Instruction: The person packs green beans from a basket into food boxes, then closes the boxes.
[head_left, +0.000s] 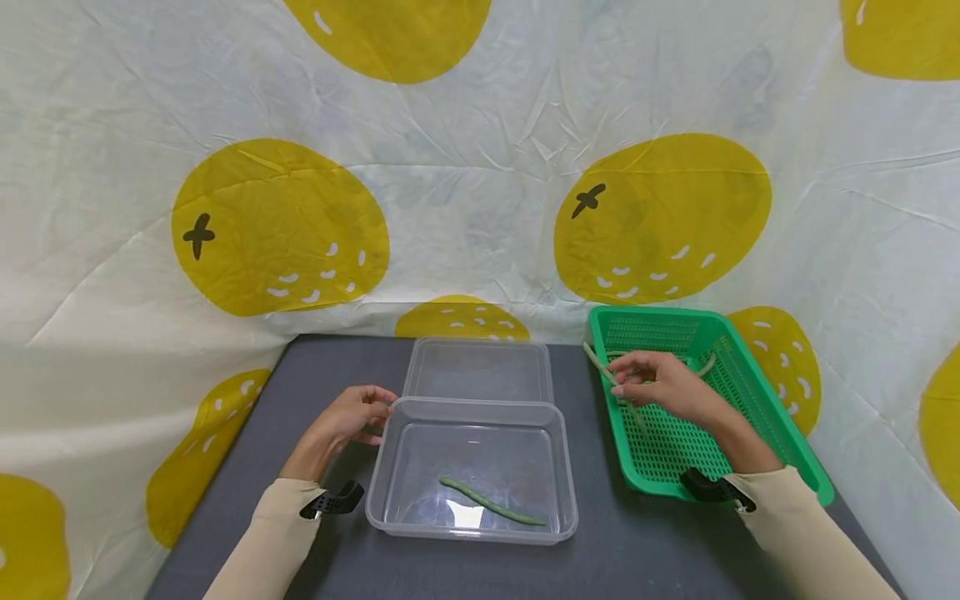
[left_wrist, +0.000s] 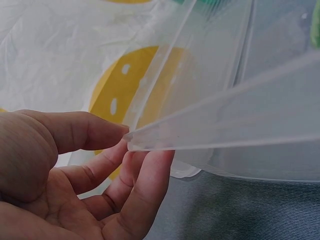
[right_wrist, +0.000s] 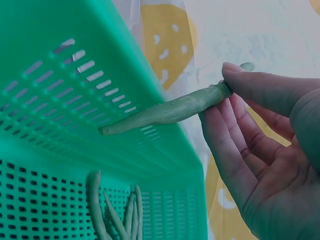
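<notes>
Lighting is bright, even and diffuse, with soft, faint shadows. A white glare patch sits on the floor of the clear rectangular plastic container [head_left: 468,515]. The head view bows outward at its edges. Both wrist views render near surfaces soft and slightly blurred.

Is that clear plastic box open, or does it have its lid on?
Open. The clear box has no cover; its lid lies flat on the table behind it, and one green bean lies inside.

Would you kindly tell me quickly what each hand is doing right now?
Left hand: pinches the corner rim of the clear plastic container.
Right hand: pinches a long green bean over the green perforated plastic basket.
</notes>
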